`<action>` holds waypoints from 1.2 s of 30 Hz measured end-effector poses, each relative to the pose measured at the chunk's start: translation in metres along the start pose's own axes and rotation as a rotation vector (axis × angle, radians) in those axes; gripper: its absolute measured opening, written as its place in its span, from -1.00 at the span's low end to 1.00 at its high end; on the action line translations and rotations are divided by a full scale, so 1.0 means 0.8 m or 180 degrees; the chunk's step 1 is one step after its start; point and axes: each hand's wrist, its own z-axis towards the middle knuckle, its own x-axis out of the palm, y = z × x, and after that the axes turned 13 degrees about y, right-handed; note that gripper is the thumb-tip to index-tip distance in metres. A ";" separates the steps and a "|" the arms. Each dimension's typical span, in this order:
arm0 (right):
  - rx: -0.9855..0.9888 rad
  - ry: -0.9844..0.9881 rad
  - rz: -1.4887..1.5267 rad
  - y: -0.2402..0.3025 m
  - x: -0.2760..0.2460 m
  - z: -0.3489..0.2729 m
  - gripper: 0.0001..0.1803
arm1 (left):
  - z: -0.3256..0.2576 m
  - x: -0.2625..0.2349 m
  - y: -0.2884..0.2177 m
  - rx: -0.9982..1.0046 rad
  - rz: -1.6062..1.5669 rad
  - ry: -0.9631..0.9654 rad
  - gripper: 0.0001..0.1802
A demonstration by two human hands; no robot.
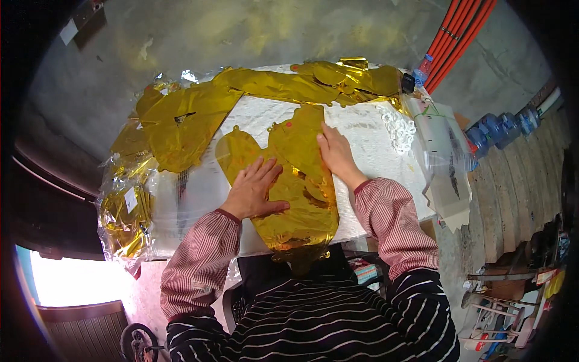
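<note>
A flat, uninflated gold foil balloon (pixel 301 199) lies before me, its lower end hanging over the table's near edge toward my lap. It has rounded lobes, small tabs along its rim and creases in the middle. My left hand (pixel 256 187) rests flat on its left part, fingers spread. At its upper right edge is my right hand (pixel 339 155), fingers stretched out and thumb against the foil; nothing else shows in it. More flat gold foil balloons (pixel 187 120) are piled along the left and far sides of the table.
A white cloth (pixel 362 120) covers the table. White rings (pixel 398 130) lie at the right, beside clear plastic sheets (pixel 443 163). Plastic-wrapped gold foil (pixel 126 211) sits at the left edge. A small bottle (pixel 423 69) stands at the far right corner; large blue bottles (pixel 500 130) stand beyond.
</note>
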 end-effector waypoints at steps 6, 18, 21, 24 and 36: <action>-0.0466 -0.0195 0.0679 -0.006 0.007 0.008 -0.44 | 0.002 0.001 0.000 0.0074 0.0054 -0.0040 0.04; -0.0204 0.0690 -0.0705 0.019 0.000 0.008 -0.37 | 0.001 0.003 0.002 0.0071 0.0018 -0.0072 0.05; -0.0161 0.0792 -0.0781 0.020 -0.002 0.012 -0.36 | 0.002 0.004 0.001 0.0038 0.0044 -0.0054 0.04; -0.0149 0.0827 -0.0933 0.020 0.000 0.010 -0.35 | 0.003 0.004 -0.001 0.0028 0.0022 -0.0080 0.03; -0.0252 0.0956 -0.0134 0.015 -0.036 -0.136 -0.40 | 0.002 0.005 0.003 0.0047 0.0028 -0.0124 -0.01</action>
